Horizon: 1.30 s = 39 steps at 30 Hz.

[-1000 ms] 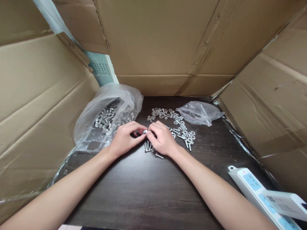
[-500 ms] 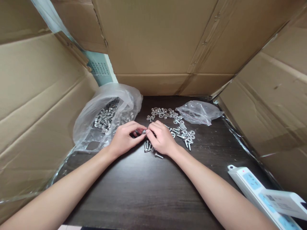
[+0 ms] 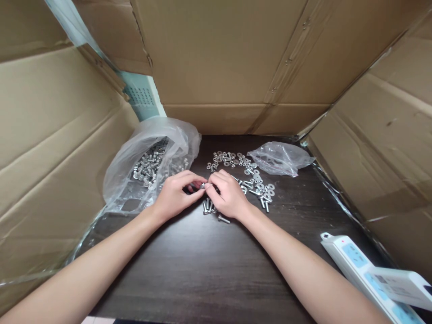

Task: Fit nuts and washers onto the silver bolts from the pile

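The left hand (image 3: 175,192) and right hand (image 3: 227,194) pinch a small metal piece (image 3: 203,185) between their fingertips, mid-frame. Just below the right hand lie loose bolts (image 3: 223,219); washers (image 3: 271,193) scatter right of centre. A plastic bag (image 3: 116,173) of metal fasteners (image 3: 148,166) sits left of centre, a power strip (image 3: 353,254) lower right.
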### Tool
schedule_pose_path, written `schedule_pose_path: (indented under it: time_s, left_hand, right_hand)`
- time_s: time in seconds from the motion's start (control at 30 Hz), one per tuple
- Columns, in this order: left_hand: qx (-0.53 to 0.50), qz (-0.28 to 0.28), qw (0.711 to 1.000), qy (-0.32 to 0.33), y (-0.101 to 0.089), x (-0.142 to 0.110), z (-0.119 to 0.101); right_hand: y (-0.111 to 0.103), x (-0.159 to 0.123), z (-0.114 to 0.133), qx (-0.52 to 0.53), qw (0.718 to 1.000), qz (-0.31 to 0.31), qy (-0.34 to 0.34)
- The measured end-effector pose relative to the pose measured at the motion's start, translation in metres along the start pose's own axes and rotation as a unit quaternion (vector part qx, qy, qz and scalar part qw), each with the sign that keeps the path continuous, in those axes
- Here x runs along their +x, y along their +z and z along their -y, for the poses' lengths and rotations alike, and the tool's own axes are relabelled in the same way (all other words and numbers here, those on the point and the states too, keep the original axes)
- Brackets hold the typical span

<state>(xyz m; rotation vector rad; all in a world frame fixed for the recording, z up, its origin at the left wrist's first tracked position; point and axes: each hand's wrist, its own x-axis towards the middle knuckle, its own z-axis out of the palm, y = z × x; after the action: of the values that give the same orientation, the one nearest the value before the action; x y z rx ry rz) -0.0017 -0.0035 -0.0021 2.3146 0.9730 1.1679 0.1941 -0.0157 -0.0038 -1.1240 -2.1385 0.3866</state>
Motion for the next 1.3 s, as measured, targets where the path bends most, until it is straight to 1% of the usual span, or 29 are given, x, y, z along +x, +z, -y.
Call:
schedule_pose_path:
  time_s: [0.3, 0.57, 1.0, 1.3]
  left_hand:
    - [-0.003, 0.0, 1.0, -0.002, -0.0005, 0.0005, -0.0008]
    - [-0.001, 0.002, 1.0, 0.004, -0.001, 0.001, -0.0016]
    - [-0.001, 0.0, 1.0, 0.003, -0.0009, 0.0016, -0.003]
    - [-0.006, -0.001, 1.0, -0.009, -0.0009, 0.0009, -0.0022]
  right_hand:
    - [-0.0029, 0.0007, 0.0004, 0.021, 1.0, 0.008, -0.001]
    - [-0.0008, 0.0003, -0.0011, 0.005, 1.0, -0.001, -0.003]
    - [-0.0004, 0.001, -0.0002, -0.025, 1.0, 0.008, -0.001]
    - [-0.0025, 0.0006, 0.0001, 0.012, 1.0, 0.008, 0.0]
